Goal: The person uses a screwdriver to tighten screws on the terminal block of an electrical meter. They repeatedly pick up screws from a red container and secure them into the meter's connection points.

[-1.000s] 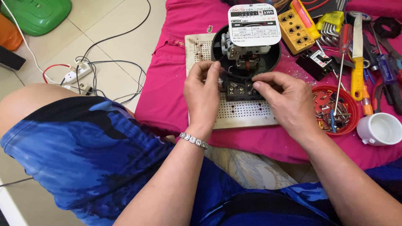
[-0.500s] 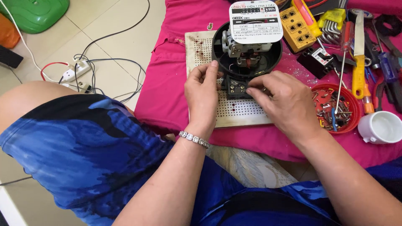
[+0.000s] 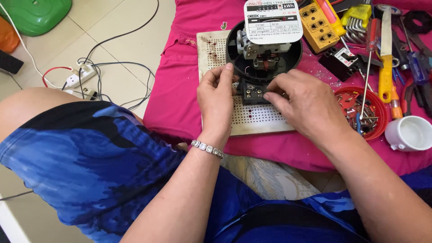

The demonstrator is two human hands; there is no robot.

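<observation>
An opened round black electricity meter (image 3: pixel 265 49) with a white label plate lies on a white perforated board (image 3: pixel 256 118) over a pink cloth (image 3: pixel 180 90). My left hand (image 3: pixel 217 96) grips the meter's lower left rim, and a bracelet circles that wrist. My right hand (image 3: pixel 306 105) rests at the black terminal block (image 3: pixel 254 92) below the meter, fingertips pinched on its right end. Whether a small part is between those fingers is hidden.
A red dish of screws (image 3: pixel 362 112) and a white cup (image 3: pixel 411 132) sit right of my hand. Screwdrivers (image 3: pixel 384 67), pliers, hex keys and a yellow socket strip (image 3: pixel 318 20) lie behind. Wires and a white power strip (image 3: pixel 78 74) lie on the tiled floor, left.
My right hand slid left from the board's right side onto the terminal block. The left hand shifted slightly up along the meter's rim.
</observation>
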